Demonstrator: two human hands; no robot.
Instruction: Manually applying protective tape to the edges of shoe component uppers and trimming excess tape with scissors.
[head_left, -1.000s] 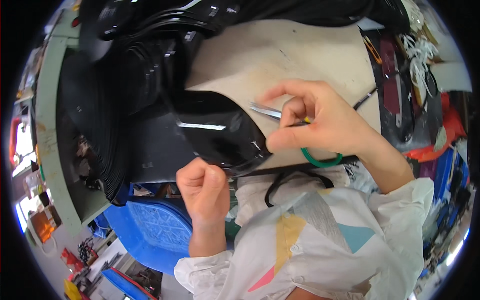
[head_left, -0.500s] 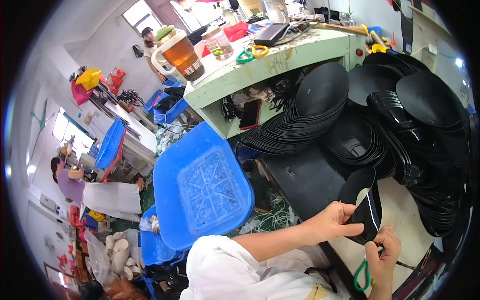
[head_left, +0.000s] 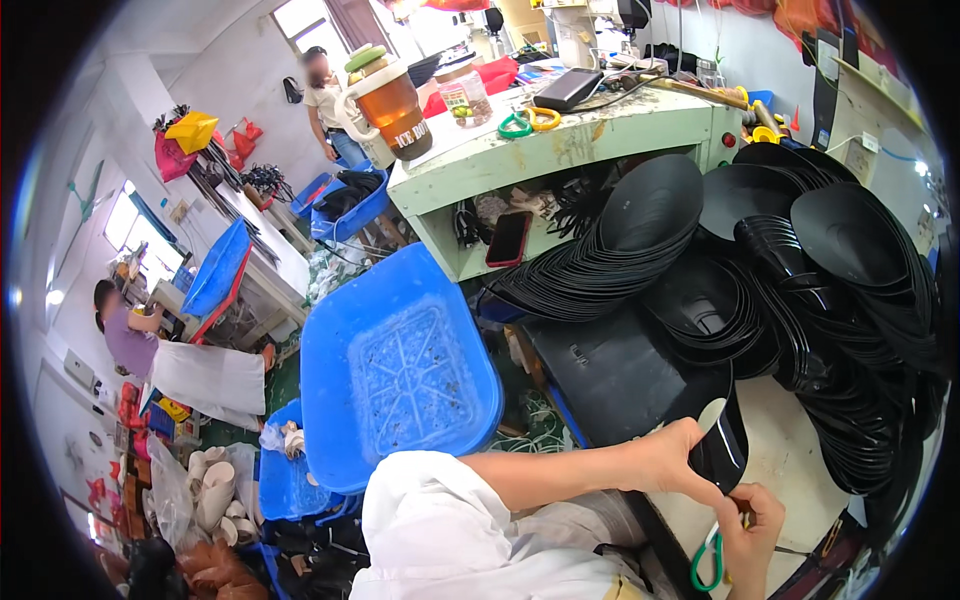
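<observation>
A glossy black curved piece (head_left: pixel 722 452) with a pale inner side is bent upright at the lower right. My left hand (head_left: pixel 672 458) closes on its left side, thumb along the lower edge. Just below, my right hand (head_left: pixel 752 515) has its fingers curled near the piece's bottom corner; whether they touch it, I cannot make out. Scissors with a green loop handle (head_left: pixel 708 562) hang from the right hand, their blades hidden by it. Under both hands lies a pale board (head_left: pixel 800 470). Nested stacks of similar black pieces (head_left: pixel 655 205) stand just beyond.
An empty blue tub (head_left: pixel 315 400) stands left of my arm. Behind it, a pale green table (head_left: pixel 440 190) carries a jug of amber drink (head_left: pixel 395 115), a jar and another pair of scissors (head_left: pixel 530 122). A phone (head_left: pixel 509 238) lies on its shelf. Two people are farther off.
My view has shifted slightly. Both hands have moved a little down and left with the black piece, and the right hand's fingers have shifted at its lower corner.
</observation>
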